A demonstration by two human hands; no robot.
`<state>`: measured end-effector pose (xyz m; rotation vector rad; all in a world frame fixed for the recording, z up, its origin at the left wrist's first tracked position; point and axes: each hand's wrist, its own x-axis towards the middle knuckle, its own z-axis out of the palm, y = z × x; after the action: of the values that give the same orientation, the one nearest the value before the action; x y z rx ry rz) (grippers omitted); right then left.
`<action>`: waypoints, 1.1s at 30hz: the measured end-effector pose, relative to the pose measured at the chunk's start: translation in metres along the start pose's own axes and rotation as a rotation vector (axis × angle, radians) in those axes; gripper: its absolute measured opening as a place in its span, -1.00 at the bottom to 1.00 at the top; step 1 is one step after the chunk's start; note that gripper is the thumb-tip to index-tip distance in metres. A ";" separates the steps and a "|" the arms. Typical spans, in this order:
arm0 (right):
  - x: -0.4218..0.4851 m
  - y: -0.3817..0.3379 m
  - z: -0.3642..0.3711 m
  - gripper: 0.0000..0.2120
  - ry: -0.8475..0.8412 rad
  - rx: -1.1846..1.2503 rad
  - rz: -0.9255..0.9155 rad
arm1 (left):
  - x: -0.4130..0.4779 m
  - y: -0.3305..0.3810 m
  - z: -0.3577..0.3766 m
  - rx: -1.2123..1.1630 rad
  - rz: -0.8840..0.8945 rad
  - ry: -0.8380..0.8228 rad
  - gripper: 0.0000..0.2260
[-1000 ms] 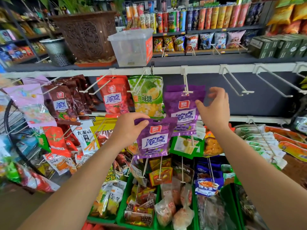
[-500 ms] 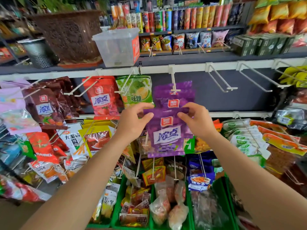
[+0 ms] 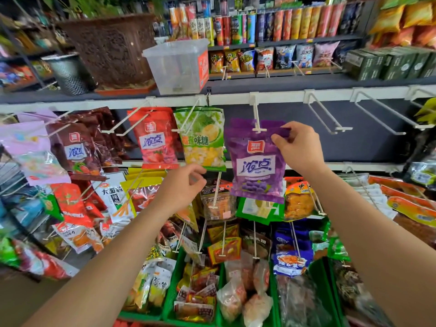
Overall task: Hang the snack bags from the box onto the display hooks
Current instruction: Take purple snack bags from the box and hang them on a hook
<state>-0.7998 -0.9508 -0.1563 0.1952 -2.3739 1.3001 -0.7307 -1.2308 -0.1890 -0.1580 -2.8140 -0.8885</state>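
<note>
A purple snack bag point(image 3: 256, 166) hangs at the tip of a white display hook point(image 3: 256, 119), in front of other purple bags. My right hand point(image 3: 297, 149) pinches its top right corner beside the hook's tip. My left hand point(image 3: 184, 187) hovers lower left of the bag with fingers loosely curled, holding nothing. A clear plastic box point(image 3: 177, 64) stands on the shelf above, and looks nearly empty.
Red point(image 3: 154, 140) and green point(image 3: 203, 138) snack bags hang on hooks to the left. Bare white hooks point(image 3: 328, 114) jut out to the right. Green bins point(image 3: 174, 300) of packets sit below. Cans and chip bags fill the upper shelves.
The purple bag went from my left hand, then both hands, up to the hook's tip. My left hand has let go and dropped away; my right hand still holds the bag's top.
</note>
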 end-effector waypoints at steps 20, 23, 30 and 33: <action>-0.034 0.022 0.035 -0.74 0.265 -0.419 -0.159 | 0.006 -0.005 0.008 0.099 0.043 -0.036 -0.75; -0.045 0.035 0.045 -0.80 0.225 -0.540 -0.321 | 0.006 -0.007 0.007 0.108 0.046 -0.032 -0.75; -0.039 0.040 0.065 -0.34 -0.193 -0.863 -0.370 | 0.008 -0.018 0.009 0.116 0.029 -0.063 -0.72; -0.021 0.043 0.074 -0.24 -0.254 -0.885 -0.331 | 0.011 -0.022 0.011 0.129 0.024 -0.063 -0.71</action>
<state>-0.8164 -0.9896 -0.2335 0.4638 -2.7252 0.0210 -0.7465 -1.2419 -0.2078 -0.2046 -2.9101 -0.7057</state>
